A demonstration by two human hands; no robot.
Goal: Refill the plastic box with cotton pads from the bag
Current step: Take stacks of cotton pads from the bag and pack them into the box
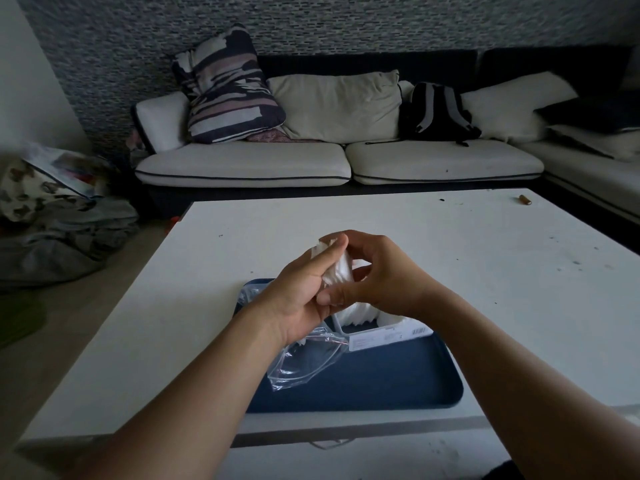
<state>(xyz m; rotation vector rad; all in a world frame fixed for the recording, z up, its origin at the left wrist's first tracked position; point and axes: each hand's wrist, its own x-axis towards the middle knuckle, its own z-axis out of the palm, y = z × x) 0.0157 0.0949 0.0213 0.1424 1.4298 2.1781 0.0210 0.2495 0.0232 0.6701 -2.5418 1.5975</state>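
**A:** Head view, the only one we have. What are the hands doing?

**B:** Both meet at the centre of the frame, above the far edge of the blue tray. The left hand has its fingers curled round a stack of white cotton pads, thumb laid up along the stack. The right hand closes on the same stack from the other side, thumb underneath, fingers arched over the top. So both grip the pads; neither is free.

**A:** And the box and the bag?

**B:** The plastic box stands on the tray directly below the hands, lower centre of the frame, its labelled wall facing the camera. White pads already show inside it. The clear bag lies slumped on the tray just left of the box, partly under the left wrist. Whether any pads remain in it I cannot tell.

**A:** How should this step go, in your judgement?

**B:** I'd square the stack first, since the upper pads look fanned and uneven. Then keep light pressure on both faces so none slip out, lower it straight down into the free part of the box, and release only once it rests inside. Squeezing hard would likely splay the edges. The white worktop around the tray would catch strays.
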